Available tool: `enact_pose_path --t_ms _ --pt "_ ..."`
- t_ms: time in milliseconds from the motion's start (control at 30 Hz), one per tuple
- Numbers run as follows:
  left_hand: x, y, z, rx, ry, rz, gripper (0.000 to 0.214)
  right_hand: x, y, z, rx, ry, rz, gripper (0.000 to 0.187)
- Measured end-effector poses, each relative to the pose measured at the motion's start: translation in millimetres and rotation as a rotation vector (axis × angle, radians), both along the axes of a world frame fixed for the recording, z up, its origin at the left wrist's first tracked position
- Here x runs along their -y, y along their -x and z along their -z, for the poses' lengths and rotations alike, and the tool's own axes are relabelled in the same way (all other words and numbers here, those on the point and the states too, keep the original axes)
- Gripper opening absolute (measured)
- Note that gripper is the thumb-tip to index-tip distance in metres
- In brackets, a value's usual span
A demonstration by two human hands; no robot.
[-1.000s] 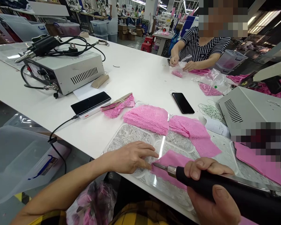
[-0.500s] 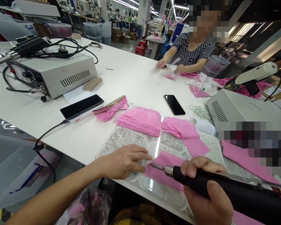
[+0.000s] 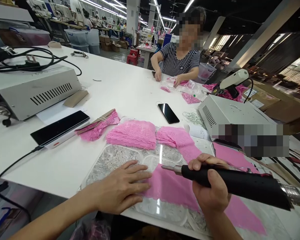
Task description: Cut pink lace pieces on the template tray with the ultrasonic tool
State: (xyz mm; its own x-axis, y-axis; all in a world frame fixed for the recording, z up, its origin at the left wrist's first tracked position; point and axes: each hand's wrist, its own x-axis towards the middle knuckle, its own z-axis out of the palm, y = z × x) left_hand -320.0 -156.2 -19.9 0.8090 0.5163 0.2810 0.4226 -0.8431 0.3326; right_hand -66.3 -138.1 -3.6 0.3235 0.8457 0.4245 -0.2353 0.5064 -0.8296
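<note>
My right hand (image 3: 211, 186) grips a black handpiece with a pointed metal tip (image 3: 225, 176), its cable running off to the right. The tip points left, at the upper edge of a flat piece of pink fabric (image 3: 173, 186); whether it touches cannot be told. My left hand (image 3: 122, 185) lies flat with its fingers spread, the fingertips at the fabric's left edge. Under the fabric is a clear-topped grey board (image 3: 120, 156). Behind it sit a stack of pink lace-edged pieces (image 3: 132, 134) and a smaller folded pink pile (image 3: 176, 138). More pink fabric (image 3: 245, 215) lies right of my wrist.
A phone on a power bank (image 3: 61, 126) and a tied pink bundle (image 3: 100, 125) lie to the left. Grey vented boxes stand left (image 3: 40, 90) and right (image 3: 227, 113). Another phone (image 3: 168, 113) lies mid-table. Across the table, a person in a striped top (image 3: 178, 61) handles plastic bags.
The view has swung to the right. The handpiece tip has shifted up to the fabric's upper edge. My left fingers have spread and flattened, and the fabric shows more fully.
</note>
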Motion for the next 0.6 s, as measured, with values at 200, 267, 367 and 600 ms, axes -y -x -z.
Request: enact_pose_path --t_ms 200,267,367,600 --pt "-5 -27 1.8 0.075 -0.098 -0.013 0.028 -3 -7 -4.8 -0.019 0.017 0.063 0.010" --pt "-13 -36 1.0 0.116 -0.087 -0.073 0.026 -2 -15 -9.0 -0.026 0.004 0.101 0.011" --pt "-31 -49 -2.3 0.106 0.023 -0.213 0.027 0 -32 -12.4 -0.012 -0.006 0.136 0.013" --pt "-62 -78 -10.3 -0.092 0.243 -0.374 0.019 9 -64 -6.9 0.008 -0.005 0.167 0.013"
